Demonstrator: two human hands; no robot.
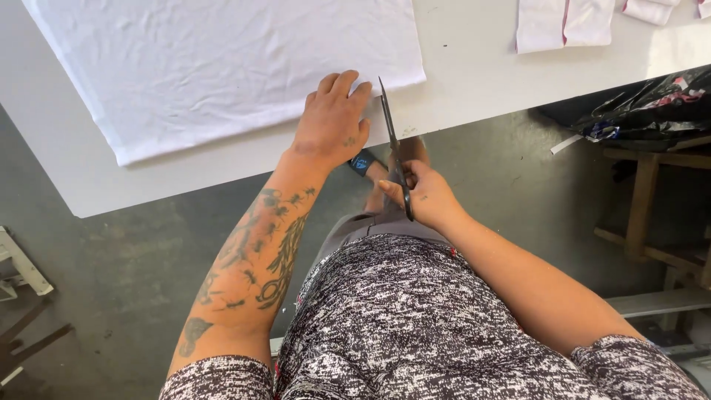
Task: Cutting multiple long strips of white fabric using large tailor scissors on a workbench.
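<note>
A stack of white fabric [222, 67] lies flat on a white table [474, 81]. My left hand [333, 122] presses palm down on the fabric's near right corner, fingers together. My right hand [426, 196] grips the handles of dark scissors [392, 144], held off the table's front edge. The blades point away from me, tip at the fabric's near edge just right of my left fingers. The blades look nearly closed.
Folded white cloth pieces with pink edges [566, 22] lie at the table's far right. A black plastic bag [652, 107] rests on a wooden stand [644, 207] to the right. Grey concrete floor [133, 274] lies below; a white frame [22, 267] stands at left.
</note>
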